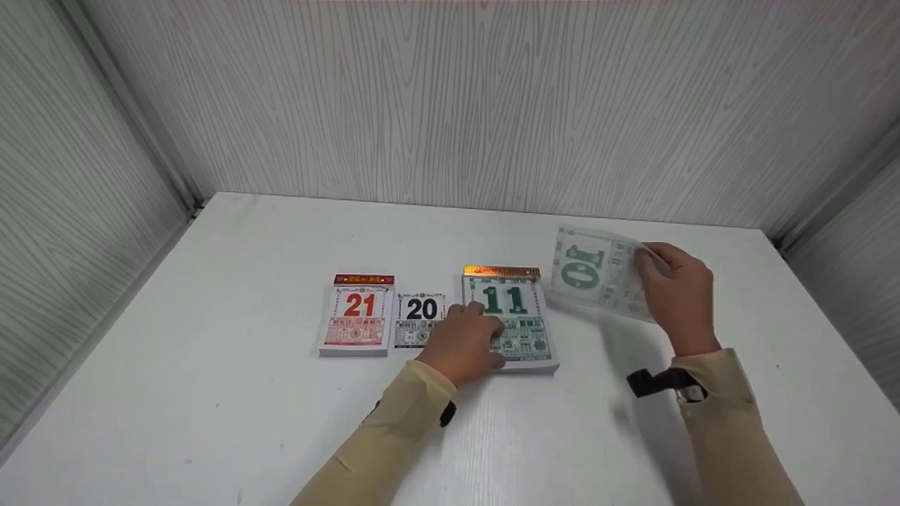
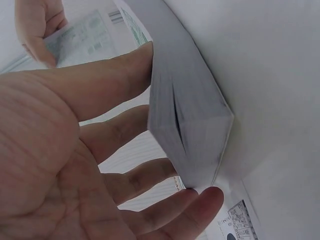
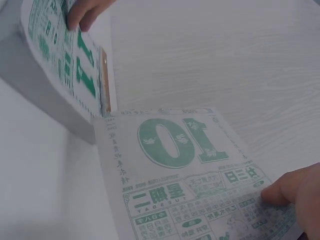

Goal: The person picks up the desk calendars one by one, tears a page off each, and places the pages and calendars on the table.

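My left hand (image 1: 464,344) rests on the left part of a thick tear-off calendar (image 1: 526,337) with a green 11 and a gold top strip. Its thumb and fingertips press on the pad's face and edge, seen close in the left wrist view. To the right, my right hand (image 1: 678,299) pinches a loose calendar page (image 1: 615,281) between thumb and fingers, above the table. A green 10 shows mirrored through this thin page. In the right wrist view, the page (image 3: 175,200) reaches out from the fingers toward the pad.
A smaller calendar pad (image 1: 358,316) with a red 21 lies at the left. Between the pads sits a small calendar sheet (image 1: 422,309) with a black 20, partly behind my left hand. Wood-grain panels (image 1: 422,105) stand behind and beside the white table (image 1: 232,337).
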### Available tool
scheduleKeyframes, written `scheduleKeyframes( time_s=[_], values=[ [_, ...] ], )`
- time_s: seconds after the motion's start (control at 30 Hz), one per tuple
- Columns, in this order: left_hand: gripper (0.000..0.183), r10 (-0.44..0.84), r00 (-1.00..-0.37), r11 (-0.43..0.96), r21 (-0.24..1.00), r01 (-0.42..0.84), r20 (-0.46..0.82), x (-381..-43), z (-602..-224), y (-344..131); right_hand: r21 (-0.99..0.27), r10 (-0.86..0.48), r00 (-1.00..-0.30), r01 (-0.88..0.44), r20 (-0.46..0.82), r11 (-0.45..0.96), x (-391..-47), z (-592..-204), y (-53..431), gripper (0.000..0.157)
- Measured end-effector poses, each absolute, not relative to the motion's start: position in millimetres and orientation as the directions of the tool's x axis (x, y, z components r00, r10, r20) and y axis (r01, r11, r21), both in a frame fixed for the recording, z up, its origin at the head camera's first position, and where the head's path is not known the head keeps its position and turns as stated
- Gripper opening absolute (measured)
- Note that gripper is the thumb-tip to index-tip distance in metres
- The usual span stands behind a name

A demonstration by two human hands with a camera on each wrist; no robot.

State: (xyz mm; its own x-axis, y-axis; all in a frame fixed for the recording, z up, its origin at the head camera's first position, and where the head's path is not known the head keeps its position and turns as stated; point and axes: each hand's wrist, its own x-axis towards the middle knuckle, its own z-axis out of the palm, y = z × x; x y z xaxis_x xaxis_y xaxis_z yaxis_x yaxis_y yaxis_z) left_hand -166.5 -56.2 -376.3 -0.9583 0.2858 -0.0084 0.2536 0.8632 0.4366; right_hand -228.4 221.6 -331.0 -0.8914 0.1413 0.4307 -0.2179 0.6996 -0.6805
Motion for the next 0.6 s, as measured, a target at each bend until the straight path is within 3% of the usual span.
scheduleKeyframes(
  time_s=[0.13,0.3,0.4,0.6],
  values=[
    [0.042,0.290,-0.957,0.868,0.420,0.265,0.003,-166.3,-376.4,-55.2,-0.593,0.150,-0.826,-0.251,0.544,0.765,-227.1,-331.9,231.8,0.029],
    [0.042,0.295,-0.956,0.873,0.404,0.273,0.008,-166.7,-375.1,-55.3,-0.354,-0.103,-0.765,-0.407,0.635,0.842,-219.5,-349.2,218.9,0.020],
    [0.043,0.295,-0.955,0.874,0.405,0.270,-0.001,-166.2,-375.2,-55.6,-0.266,-0.245,-0.809,-0.436,0.534,0.860,-212.2,-360.7,209.9,0.016],
    [0.042,0.297,-0.955,0.873,0.406,0.271,0.000,-165.4,-376.3,-56.7,-0.297,-0.353,-0.922,-0.385,0.156,0.874,-204.9,-374.5,203.6,0.018]
  ],
)
